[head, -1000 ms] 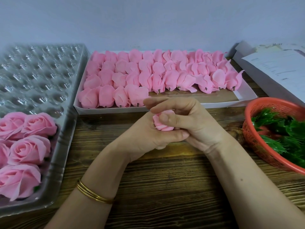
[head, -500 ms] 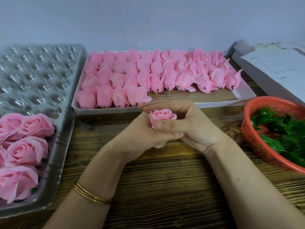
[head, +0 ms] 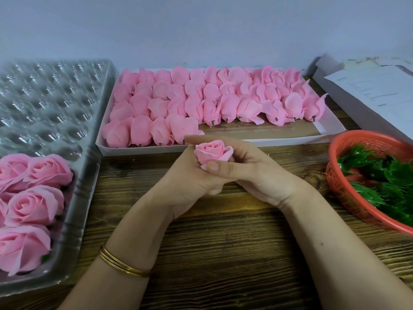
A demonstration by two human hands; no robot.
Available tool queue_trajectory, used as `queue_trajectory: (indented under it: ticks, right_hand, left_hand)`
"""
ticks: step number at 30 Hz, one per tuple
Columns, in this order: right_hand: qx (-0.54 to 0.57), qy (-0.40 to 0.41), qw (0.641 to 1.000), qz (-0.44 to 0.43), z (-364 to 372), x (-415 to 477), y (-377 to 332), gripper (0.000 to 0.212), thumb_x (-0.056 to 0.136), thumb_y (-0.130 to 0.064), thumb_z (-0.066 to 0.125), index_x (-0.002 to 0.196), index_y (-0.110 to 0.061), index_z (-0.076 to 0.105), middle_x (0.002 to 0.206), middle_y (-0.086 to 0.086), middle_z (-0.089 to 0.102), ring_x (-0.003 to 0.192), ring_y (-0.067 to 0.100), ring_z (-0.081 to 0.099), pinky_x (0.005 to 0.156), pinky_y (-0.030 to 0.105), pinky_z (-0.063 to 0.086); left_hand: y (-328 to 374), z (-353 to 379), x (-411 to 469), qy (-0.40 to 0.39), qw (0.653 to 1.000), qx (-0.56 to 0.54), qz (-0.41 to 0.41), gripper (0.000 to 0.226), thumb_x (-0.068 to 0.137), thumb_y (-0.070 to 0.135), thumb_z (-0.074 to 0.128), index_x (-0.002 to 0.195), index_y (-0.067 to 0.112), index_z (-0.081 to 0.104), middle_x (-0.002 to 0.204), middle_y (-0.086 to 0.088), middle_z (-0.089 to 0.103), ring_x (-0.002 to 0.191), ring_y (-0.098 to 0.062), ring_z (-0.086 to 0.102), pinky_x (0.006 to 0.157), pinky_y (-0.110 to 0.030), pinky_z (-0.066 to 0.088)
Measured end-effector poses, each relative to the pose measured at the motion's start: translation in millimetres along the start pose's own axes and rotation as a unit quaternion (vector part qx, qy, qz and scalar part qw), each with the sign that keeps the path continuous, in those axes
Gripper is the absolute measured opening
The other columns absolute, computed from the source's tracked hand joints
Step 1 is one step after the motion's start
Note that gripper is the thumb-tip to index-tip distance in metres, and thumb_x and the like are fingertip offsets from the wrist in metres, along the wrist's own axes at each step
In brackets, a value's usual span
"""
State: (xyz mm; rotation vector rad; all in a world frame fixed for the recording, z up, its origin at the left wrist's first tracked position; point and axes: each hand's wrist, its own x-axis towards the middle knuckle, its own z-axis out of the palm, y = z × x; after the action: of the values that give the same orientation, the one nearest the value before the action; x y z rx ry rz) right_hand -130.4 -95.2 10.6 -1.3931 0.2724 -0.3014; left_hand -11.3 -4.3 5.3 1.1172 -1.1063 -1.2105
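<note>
**Desk:** Status on the flower work?

**Me:** Logging from the remote station. One rose (head: 213, 153) is in hand, held above the bench (head: 223, 242), just in front of the white box (head: 290, 140). The left hand (head: 190, 182) wraps its base from below. The right hand (head: 263, 175) pinches it, thumb on a lower petal, index arched behind the bloom. Both sets of fingers (head: 223, 169) are clasped on that rose.

**Desk:** How far through the batch?

**Me:** Early, by my reading. The clear blister tray (head: 55, 104) carries a handful of finished roses (head: 35, 204) at its near end, and the many cells beyond them are bare. The box is packed with closed buds (head: 201, 101), with a gap only at the right of its front row (brown card showing there).

**Desk:** And the one in hand?

**Me:** The petals look opened and shaped. Whether a green leaf sits under it I cannot tell, since the palms hide the base. The red basket (head: 366, 139) of leaves (head: 380, 175) sits at the right, and neither hand touches it. What I judge is left: add a leaf if one is missing, seat the rose in a free cell, then work through the rest of the box.
</note>
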Motion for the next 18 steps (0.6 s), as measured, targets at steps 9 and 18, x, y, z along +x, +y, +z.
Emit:
queue_trajectory:
  ticks: [9, 18]
  right_hand:
    - [0.083, 0.089, 0.993, -0.014, -2.3, 3.1, -5.6, 0.042, 0.081, -0.019, 0.058, 0.121, -0.007, 0.063, 0.112, 0.011, 0.069, 0.106, 0.022, 0.065, 0.092, 0.034, 0.052]
    - [0.111, 0.126, 0.985, -0.027, -7.1, 2.0, -7.8, 0.019, 0.080, -0.012, 0.057, 0.073, 0.001, 0.068, 0.089, 0.021, 0.063, 0.088, 0.028, 0.061, 0.080, 0.034, 0.052]
  left_hand:
    - [-4.9, 1.9, 1.9, 0.053, 0.996, 0.048, 0.059, 0.025, 0.087, 0.005, 0.071, 0.072, 0.024, 0.065, 0.058, 0.019, 0.058, 0.054, 0.004, 0.055, 0.052, -0.005, 0.040]
    - [-2.4, 6.0, 2.8, 0.068, 0.991, 0.080, 0.087, 0.043, 0.088, 0.002, 0.070, 0.064, 0.037, 0.066, 0.056, 0.024, 0.058, 0.054, 0.007, 0.056, 0.055, -0.003, 0.040]
